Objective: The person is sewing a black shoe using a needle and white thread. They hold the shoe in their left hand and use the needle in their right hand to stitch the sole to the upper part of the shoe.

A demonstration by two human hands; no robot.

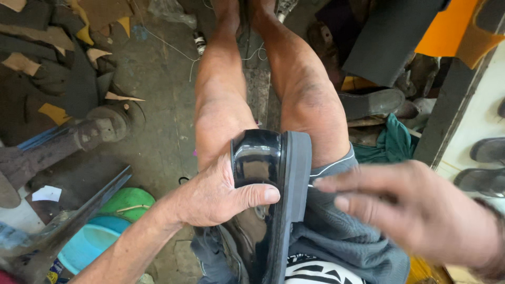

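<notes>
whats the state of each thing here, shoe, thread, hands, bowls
shoe: on its side across the lap, glossy upper facing left, sole to the right
sole: dark, lying flush along the upper
thread: white, taut from the sole edge to the right fingers
left hand: gripping the shoe, thumb pressed on the upper
right hand: blurred, fingers pinched at the thread
blue bowl: on the floor, upright
green bowl: on the floor, partly behind the blue one

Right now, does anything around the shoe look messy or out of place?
Yes. Leather and foam scraps lie strewn across the floor at upper left, and a loose white thread trails over it near the feet. The glossy black shoe, held by the left hand on the lap, looks intact.
</notes>
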